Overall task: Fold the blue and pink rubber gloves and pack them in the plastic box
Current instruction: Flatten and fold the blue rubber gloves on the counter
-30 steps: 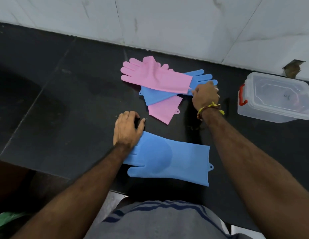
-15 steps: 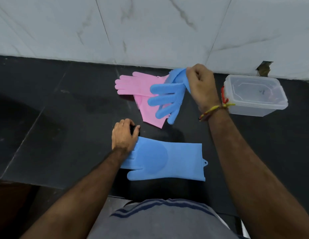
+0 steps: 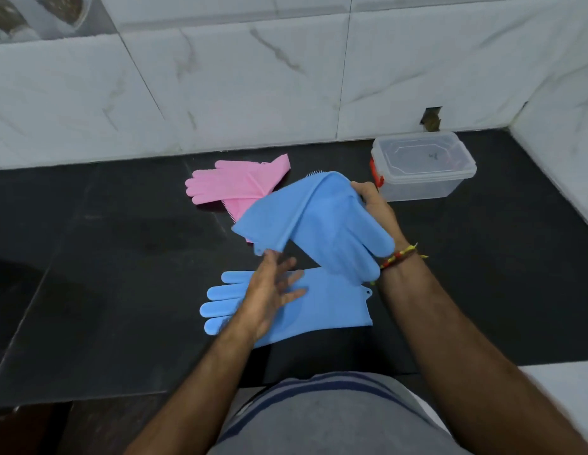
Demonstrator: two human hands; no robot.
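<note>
Pink gloves [image 3: 233, 187]: piled by the wall, waiting.
Flat blue glove [image 3: 325, 307]: on the counter.
Left hand [image 3: 269, 290]: fingers spread, empty; should catch the dangling cuff.
Lifted blue glove [image 3: 305, 218]: lay squarely on its mate.
Right hand [image 3: 373, 205]: grips it.
Plastic box [image 3: 420, 165]: lidded, far right.

Two blue gloves: one held up [image 3: 322, 221], one flat [image 3: 322, 307]. Two pink gloves [image 3: 233, 185], overlapped. One plastic box [image 3: 424, 172]. Two hands.

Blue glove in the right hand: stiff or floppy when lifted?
Likely floppy: the lifted blue glove drapes over the right hand, with cuff and fingers sagging. Probably light, since one hand carries it. Looks soft enough to fold; the left hand reaches for its cuff.
</note>
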